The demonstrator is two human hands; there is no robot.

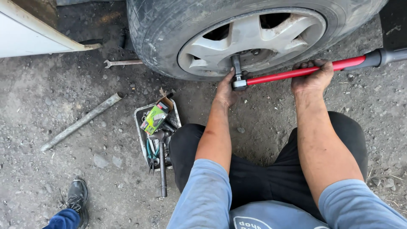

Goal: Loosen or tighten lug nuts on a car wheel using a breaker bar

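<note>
— Grip status? 
— Right hand [313, 77] wraps closed around the red wrench handle [296, 72]; left hand [226, 90] cups the socket head [238, 82] at the alloy wheel's [250, 40] hub.
— Handling? 
— Long, rigid steel bar, likely heavy; the black rubber end grip [388, 56], farther out from the wheel, looks the best hold.
— Surroundings? 
— Gritty gravel; a metal tool tray [142, 127] lies below the wheel, a bare spanner [122, 63] to its left.

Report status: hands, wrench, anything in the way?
Left hand at the wrench head; right hand grips the red handle. Socket on the wheel hub. Nothing blocking; tool tray lies beside the knee.
</note>
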